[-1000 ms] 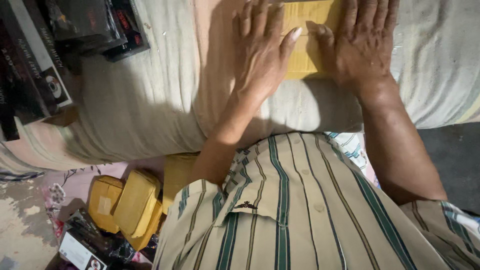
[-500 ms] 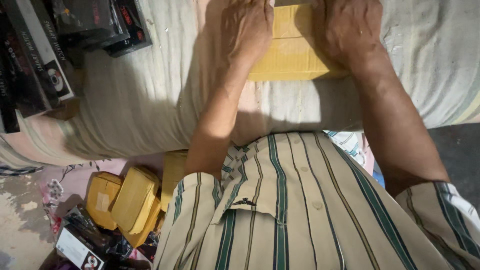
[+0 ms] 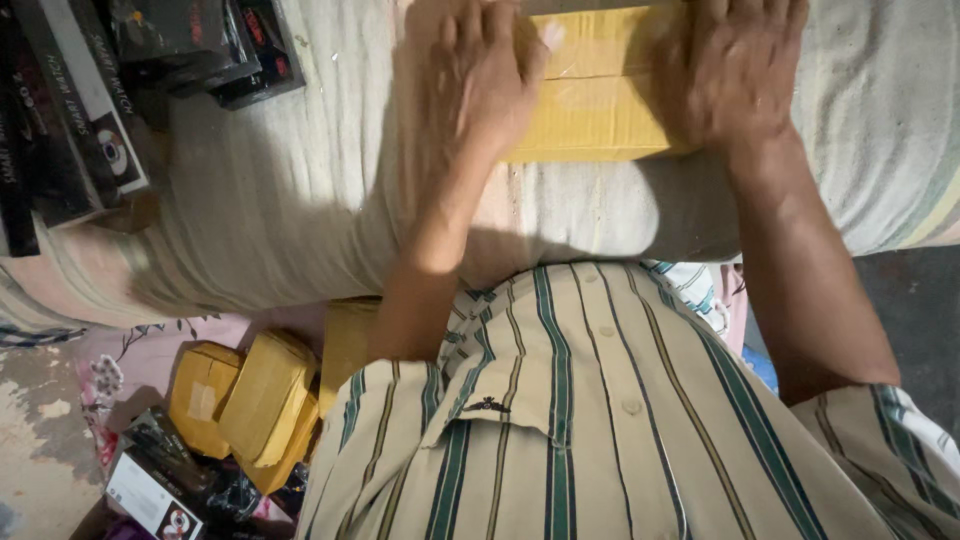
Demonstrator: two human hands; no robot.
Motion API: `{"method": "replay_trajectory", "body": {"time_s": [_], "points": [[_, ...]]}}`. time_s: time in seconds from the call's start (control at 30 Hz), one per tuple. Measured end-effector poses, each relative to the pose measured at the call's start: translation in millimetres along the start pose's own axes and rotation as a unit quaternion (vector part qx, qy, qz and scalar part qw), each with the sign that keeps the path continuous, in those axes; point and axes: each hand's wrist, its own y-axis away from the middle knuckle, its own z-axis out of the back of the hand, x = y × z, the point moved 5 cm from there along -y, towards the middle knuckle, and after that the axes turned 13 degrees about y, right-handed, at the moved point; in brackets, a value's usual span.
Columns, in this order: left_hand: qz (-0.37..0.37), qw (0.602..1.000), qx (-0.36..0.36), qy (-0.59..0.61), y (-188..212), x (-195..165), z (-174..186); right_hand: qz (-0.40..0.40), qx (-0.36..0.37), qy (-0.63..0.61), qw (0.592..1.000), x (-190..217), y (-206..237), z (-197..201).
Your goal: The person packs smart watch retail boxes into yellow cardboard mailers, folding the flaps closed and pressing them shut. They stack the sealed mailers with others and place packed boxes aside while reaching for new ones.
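Yellow taped parcel (image 3: pixel 600 95) lies flat on a striped cloth cushion (image 3: pixel 280 200), pinned under both hands. Left hand (image 3: pixel 480 75) lies palm down over the parcel's left end, fingers spread and flat, not curled around anything. Right hand (image 3: pixel 735 70) covers the right end the same way, a little blurred, fingers lying together on the wrapping. Neither hand is clamped shut; both press open-palmed.

To do this pressing well, I judge the palms should bear down evenly at both ends so the wrapping stays smooth and the parcel does not tip on the soft cushion, with the thumbs kept along the near edge.

The parcel's long axis runs from one hand to the other, across the person's front; its near long edge faces the striped shirt (image 3: pixel 600 430), and its far edge is cut off by the top of the view.

Beyond the left hand, further out, black product boxes (image 3: pixel 90 110) are stacked. Below the left forearm, down on the floor, more yellow wrapped parcels (image 3: pixel 250 400) lie together near another dark box (image 3: pixel 150 490).
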Motion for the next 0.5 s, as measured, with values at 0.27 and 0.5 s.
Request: {"method": "replay_trajectory", "body": {"time_s": [0.27,0.5], "points": [[-0.21,0.976,0.032,0.055,66.8,-10.3,13.7,0.033,0.114,-0.09,0.989,56.1,27.7,33.4],[-0.12,0.99,0.019,0.077,89.3,19.4,27.8,-0.042,0.077,-0.193,0.977,18.3,52.7,42.7]]}}
